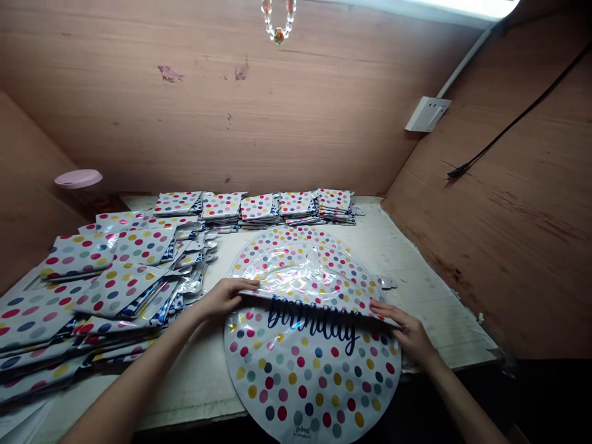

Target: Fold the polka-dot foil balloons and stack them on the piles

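A round foil balloon (305, 370) with coloured dots and dark blue "birthday" lettering lies flat on the table, its near edge hanging over the front. Its far half (305, 271) is folded toward me, making a straight crease across the lettering. My left hand (224, 297) pinches the left end of that crease. My right hand (407, 330) presses on the right end, fingers curled over the folded edge.
Several stacks of folded dotted balloons (111, 271) cover the left of the white table (416, 271), and a row of folded packs (259, 206) lines the back. Brown board walls enclose the desk; a white socket (428, 114), a black cable (509, 126), and a pink lid (78, 179) at left.
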`<state>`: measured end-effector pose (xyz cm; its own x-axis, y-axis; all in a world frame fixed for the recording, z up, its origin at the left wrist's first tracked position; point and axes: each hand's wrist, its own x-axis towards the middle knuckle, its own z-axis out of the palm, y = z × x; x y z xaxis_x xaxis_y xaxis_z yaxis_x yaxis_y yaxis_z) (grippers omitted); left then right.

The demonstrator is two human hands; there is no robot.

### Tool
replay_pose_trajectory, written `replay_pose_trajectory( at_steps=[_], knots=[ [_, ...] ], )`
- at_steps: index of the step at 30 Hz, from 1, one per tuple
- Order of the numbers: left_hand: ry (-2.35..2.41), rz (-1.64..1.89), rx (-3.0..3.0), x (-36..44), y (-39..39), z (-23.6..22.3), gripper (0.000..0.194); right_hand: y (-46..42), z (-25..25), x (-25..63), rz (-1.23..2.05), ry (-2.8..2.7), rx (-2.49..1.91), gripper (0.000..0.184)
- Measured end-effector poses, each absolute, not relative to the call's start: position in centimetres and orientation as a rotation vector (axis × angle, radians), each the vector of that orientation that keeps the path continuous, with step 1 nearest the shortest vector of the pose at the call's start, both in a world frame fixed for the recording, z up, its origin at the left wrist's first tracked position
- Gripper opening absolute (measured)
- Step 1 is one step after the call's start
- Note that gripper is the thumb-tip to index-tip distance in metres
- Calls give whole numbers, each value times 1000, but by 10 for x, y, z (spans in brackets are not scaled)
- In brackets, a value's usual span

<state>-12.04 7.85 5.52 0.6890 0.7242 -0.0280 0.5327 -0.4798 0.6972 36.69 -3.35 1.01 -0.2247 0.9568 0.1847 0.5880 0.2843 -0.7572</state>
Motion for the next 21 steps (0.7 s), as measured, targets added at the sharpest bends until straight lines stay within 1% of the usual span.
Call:
replay_pose_trajectory(
  at_steps=[2, 4, 7, 11, 13, 16, 18, 21],
  knots=[
    [976, 411, 2063, -126, 86, 58, 37, -30, 16, 369, 890, -1717, -1391, 27],
    [1008, 404, 1963, -124, 90, 62, 29, -26, 21, 368, 1020, -1597, -1394, 25],
    [1065, 422, 1869, -119, 95, 65, 31, -19, 24, 366, 1132, -1504, -1419, 28],
    [1105, 358, 1936, -116, 108, 61, 38, -5, 19, 367, 1136, -1450, -1463, 38],
    [1190, 348, 1951, -112, 118, 58, 40, 5, 15, 367, 1039, -1461, -1471, 43],
    [1449, 381, 1953, -98, 137, 54, 47, 27, 11, 361, 704, -1450, -1717, 47],
    [1632, 374, 1951, -82, 151, 51, 47, 47, 11, 353, 493, -1401, -1931, 46],
    [1874, 296, 1914, -58, 170, 47, 45, 82, 13, 344, 400, -1327, -2133, 39]
  ],
)
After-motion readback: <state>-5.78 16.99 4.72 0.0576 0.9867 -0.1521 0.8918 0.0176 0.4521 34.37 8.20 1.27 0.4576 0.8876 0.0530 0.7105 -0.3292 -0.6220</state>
